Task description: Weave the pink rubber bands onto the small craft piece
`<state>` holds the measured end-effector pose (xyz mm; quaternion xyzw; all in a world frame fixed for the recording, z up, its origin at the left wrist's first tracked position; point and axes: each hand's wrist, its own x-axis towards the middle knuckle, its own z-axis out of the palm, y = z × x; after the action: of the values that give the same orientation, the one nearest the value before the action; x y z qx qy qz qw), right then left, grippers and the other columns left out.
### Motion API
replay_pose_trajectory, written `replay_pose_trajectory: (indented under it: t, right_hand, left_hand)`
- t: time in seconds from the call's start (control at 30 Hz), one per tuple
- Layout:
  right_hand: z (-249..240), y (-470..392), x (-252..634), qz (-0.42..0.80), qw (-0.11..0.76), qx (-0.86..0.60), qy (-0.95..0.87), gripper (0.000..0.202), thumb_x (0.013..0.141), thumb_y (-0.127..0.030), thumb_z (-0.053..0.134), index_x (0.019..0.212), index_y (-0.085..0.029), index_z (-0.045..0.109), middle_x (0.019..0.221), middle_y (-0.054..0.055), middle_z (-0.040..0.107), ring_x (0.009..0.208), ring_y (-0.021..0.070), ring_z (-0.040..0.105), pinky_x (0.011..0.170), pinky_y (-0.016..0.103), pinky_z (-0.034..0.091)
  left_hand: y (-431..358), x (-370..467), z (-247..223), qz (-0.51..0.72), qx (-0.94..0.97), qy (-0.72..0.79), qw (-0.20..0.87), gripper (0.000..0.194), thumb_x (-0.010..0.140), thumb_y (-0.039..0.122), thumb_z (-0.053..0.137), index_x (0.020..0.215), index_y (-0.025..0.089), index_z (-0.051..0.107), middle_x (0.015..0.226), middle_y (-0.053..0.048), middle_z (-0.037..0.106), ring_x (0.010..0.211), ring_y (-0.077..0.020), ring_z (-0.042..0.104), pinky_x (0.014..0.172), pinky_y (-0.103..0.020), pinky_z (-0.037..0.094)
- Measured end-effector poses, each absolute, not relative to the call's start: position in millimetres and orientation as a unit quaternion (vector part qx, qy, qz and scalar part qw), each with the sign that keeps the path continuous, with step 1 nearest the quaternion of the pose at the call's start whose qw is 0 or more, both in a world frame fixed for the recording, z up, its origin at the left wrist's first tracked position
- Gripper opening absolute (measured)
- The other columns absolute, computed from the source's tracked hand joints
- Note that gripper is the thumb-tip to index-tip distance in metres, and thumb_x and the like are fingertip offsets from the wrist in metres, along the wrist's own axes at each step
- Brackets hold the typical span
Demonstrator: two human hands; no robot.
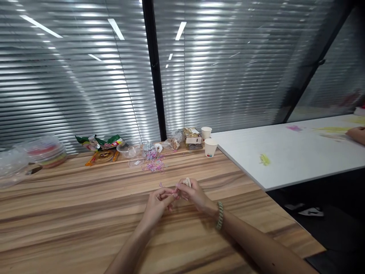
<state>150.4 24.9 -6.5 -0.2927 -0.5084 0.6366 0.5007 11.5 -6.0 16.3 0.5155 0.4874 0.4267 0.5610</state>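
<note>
My left hand (159,201) is closed in a pinch, its fingertips meeting those of my right hand (195,194) just above the wooden table. A tiny pink bit shows between the fingertips, too small to name. My right hand is also closed, with a small pale beige object (187,182) tucked in its fingers. Just beyond the hands lies a single small pinkish-purple piece (161,185). Farther back is a loose pile of small pink, purple and white clip-like pieces (154,165), beside a foil-like silvery container (148,147).
Along the back stand clear plastic tubs (47,152), green snack packets (98,141), an orange-edged packet (104,156), a clear bowl (129,150), a gold-topped box (193,137) and paper cups (210,147). Rightward is a white table (285,152) with another person's hand (356,134).
</note>
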Motion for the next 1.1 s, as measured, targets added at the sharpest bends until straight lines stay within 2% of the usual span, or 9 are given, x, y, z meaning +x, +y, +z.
replay_pose_trajectory:
  t: [0.2,0.33,0.47,0.6,0.67,0.77,0.87,1.0,1.1]
  right_hand:
    - [-2,22,148,0.668,0.498,-0.286,-0.474,0.025,0.069,-0.034,0.064,0.06,-0.012,0.057,0.041,-0.007,0.04,0.037,0.0029,0.026,0.038,0.02,0.016]
    - [-5,22,147,0.685,0.495,-0.278,-0.456,0.023,0.068,-0.032,0.065,0.062,-0.012,0.056,0.04,-0.008,0.036,0.036,0.0026,0.023,0.037,0.02,0.014]
    - [-6,25,149,0.679,0.501,-0.295,-0.449,0.022,0.068,-0.033,0.065,0.064,-0.013,0.056,0.04,-0.01,0.032,0.036,0.0028,0.022,0.037,0.02,0.015]
    - [-4,27,151,0.646,0.491,-0.316,-0.491,0.025,0.067,-0.035,0.064,0.06,-0.014,0.055,0.042,-0.008,0.035,0.038,0.0036,0.026,0.038,0.02,0.017]
    - [-3,26,152,0.629,0.478,-0.329,-0.517,0.026,0.068,-0.037,0.063,0.059,-0.014,0.055,0.042,-0.008,0.036,0.039,0.0042,0.028,0.038,0.02,0.019]
    - [-4,27,152,0.598,0.467,-0.346,-0.552,0.028,0.069,-0.039,0.061,0.059,-0.014,0.055,0.044,-0.007,0.038,0.04,0.0048,0.03,0.039,0.02,0.02]
    - [-6,27,153,0.569,0.463,-0.347,-0.585,0.028,0.071,-0.04,0.061,0.06,-0.014,0.055,0.044,-0.007,0.038,0.042,0.0052,0.03,0.04,0.02,0.021]
    - [-4,28,154,0.555,0.456,-0.338,-0.608,0.031,0.072,-0.042,0.059,0.058,-0.015,0.055,0.044,-0.007,0.038,0.043,0.0058,0.03,0.041,0.021,0.021]
    - [-3,27,154,0.561,0.449,-0.34,-0.607,0.031,0.072,-0.043,0.059,0.059,-0.015,0.055,0.044,-0.007,0.036,0.043,0.006,0.029,0.041,0.021,0.02]
  left_hand:
    - [-5,11,16,0.439,0.481,0.489,0.58,0.032,0.056,0.036,0.071,0.073,0.011,0.063,0.063,-0.002,0.061,0.046,-0.0058,0.044,0.045,-0.017,0.035]
    - [-3,10,15,0.45,0.494,0.51,0.541,0.034,0.056,0.04,0.071,0.074,0.011,0.063,0.059,-0.001,0.06,0.044,-0.007,0.045,0.043,-0.018,0.037]
    - [-3,6,14,0.448,0.578,0.525,0.435,0.034,0.064,0.044,0.063,0.076,0.012,0.065,0.061,-0.004,0.062,0.045,-0.0108,0.049,0.042,-0.021,0.04]
    - [-3,-1,13,0.411,0.715,0.512,0.24,0.023,0.075,0.036,0.056,0.085,0.019,0.068,0.072,-0.004,0.068,0.05,-0.0124,0.055,0.053,-0.022,0.044]
    - [-3,-3,13,0.393,0.753,0.492,0.189,0.02,0.077,0.031,0.054,0.086,0.022,0.069,0.077,-0.003,0.07,0.055,-0.0129,0.057,0.059,-0.022,0.044]
    - [-2,-3,13,0.372,0.759,0.493,0.207,0.022,0.078,0.031,0.051,0.086,0.021,0.069,0.069,-0.002,0.069,0.05,-0.0124,0.056,0.054,-0.021,0.043]
    - [-1,0,13,0.363,0.723,0.519,0.276,0.025,0.075,0.035,0.054,0.081,0.017,0.069,0.057,-0.002,0.065,0.042,-0.0116,0.051,0.045,-0.02,0.038]
    - [2,2,12,0.379,0.674,0.522,0.36,0.031,0.071,0.041,0.058,0.078,0.013,0.067,0.061,-0.005,0.064,0.045,-0.0127,0.052,0.043,-0.02,0.038]
    - [3,2,10,0.385,0.669,0.525,0.36,0.032,0.07,0.042,0.058,0.076,0.011,0.066,0.056,-0.005,0.061,0.043,-0.012,0.05,0.042,-0.02,0.037]
